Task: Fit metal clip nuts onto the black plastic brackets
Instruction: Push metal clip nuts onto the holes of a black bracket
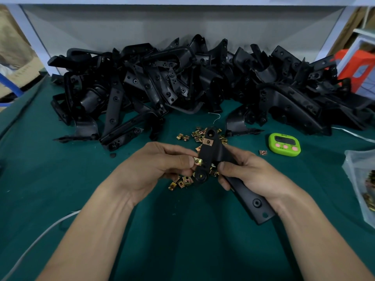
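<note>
Resting between both hands above the green mat (pixel 182 230), a black plastic bracket (pixel 211 157) already carries one brass clip nut (pixel 208 142) near its upper end. The left hand (pixel 160 165) pinches a second clip nut (pixel 197 161) between thumb and fingertip against the bracket's left edge. The right hand (pixel 249 175) has its fingers curled round the bracket's long lower arm, thumb pressed on top. Loose clip nuts (pixel 183 182) lie scattered on the mat under and beyond the hands. Farther back sits a big heap of black brackets (pixel 182 82); a green timer (pixel 284 143) stands to the right, with a clear bag (pixel 359 179) of more nuts at the table's right edge.
</note>
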`<state>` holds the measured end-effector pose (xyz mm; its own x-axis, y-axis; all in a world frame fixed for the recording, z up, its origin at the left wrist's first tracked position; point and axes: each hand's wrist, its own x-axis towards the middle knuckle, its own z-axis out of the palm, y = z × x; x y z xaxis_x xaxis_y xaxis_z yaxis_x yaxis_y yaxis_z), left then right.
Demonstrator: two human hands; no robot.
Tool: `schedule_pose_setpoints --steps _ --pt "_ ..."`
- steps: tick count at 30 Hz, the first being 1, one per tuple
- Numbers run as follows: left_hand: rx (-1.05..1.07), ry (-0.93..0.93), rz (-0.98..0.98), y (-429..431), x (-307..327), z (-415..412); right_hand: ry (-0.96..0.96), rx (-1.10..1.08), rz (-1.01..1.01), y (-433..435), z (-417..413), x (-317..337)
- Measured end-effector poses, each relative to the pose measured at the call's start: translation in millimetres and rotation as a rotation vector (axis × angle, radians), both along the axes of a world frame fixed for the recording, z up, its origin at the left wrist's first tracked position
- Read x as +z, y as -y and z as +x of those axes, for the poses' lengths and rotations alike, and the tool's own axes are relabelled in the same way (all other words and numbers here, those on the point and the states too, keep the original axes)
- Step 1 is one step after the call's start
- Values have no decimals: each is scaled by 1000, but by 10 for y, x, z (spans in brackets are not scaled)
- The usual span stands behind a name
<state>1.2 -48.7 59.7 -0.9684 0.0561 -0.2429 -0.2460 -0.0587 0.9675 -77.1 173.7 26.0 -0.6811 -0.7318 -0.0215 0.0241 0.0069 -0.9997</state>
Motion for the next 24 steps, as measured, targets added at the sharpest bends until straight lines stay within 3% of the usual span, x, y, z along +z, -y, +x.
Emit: schedule_pose_setpoints --steps 24 --pt "57 4 -27 -16 -10 -9 -6 -34 -3 9 -27 -51"
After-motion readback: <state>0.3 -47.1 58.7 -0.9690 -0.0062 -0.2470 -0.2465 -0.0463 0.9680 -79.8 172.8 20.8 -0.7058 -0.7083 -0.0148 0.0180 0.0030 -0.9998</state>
